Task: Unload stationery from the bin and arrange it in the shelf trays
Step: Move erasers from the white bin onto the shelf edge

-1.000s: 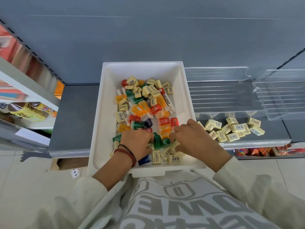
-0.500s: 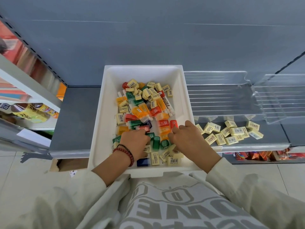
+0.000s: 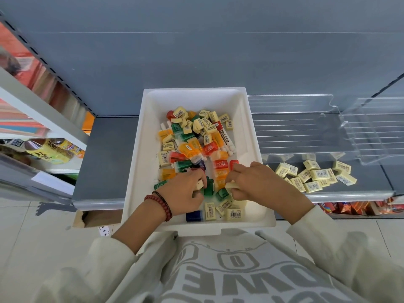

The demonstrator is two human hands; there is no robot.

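In the bin (image 3: 137, 162), our left grip (image 3: 185, 191) and right grip (image 3: 251, 184) each pinch a pale eraser (image 3: 231, 186); we judge them light, firm, slippery in their wrap; best held across the long sides.

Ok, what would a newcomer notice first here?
The white bin in the centre, heaped with yellow erasers and orange, red and green stationery. At its near end the left hand and right hand each grip a pale eraser. Loose erasers lie scattered on the grey shelf to its right, before clear trays.
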